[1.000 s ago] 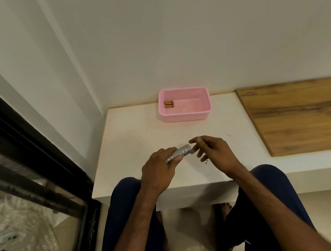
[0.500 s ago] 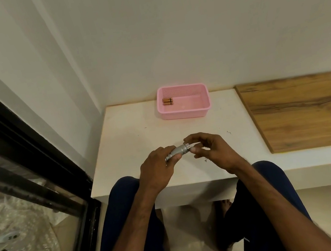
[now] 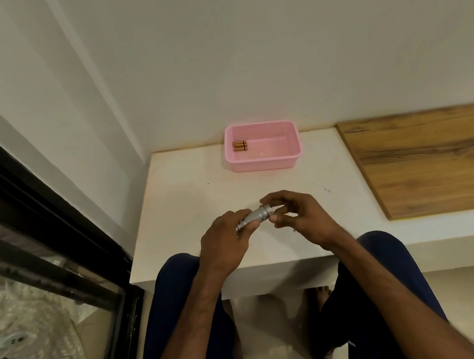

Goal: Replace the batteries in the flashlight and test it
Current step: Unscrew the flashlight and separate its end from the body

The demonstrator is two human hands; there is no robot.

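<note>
Left hand (image 3: 227,239) is wrapping the silver flashlight (image 3: 255,217) by its narrow barrel, steadying it over the bench (image 3: 177,208) near its front edge, probably so the other end can be twisted. Its long axis is running left to right, the wider end pointing rightward and slightly away into the right hand (image 3: 298,216), which is pinching it.

Tail end of silver ribbed metal flashlight (image 3: 256,216) buried in left hand (image 3: 224,241) fist; head tip covered by right hand (image 3: 298,216) fingers. Copper-coloured batteries (image 3: 239,146) in pink plastic basket (image 3: 265,166) beyond the hands: too small to count. Tiny dark specks (image 3: 327,190) right of right hand: unidentifiable. Brown wooden board (image 3: 445,160) further right, cut by frame edge.
</note>
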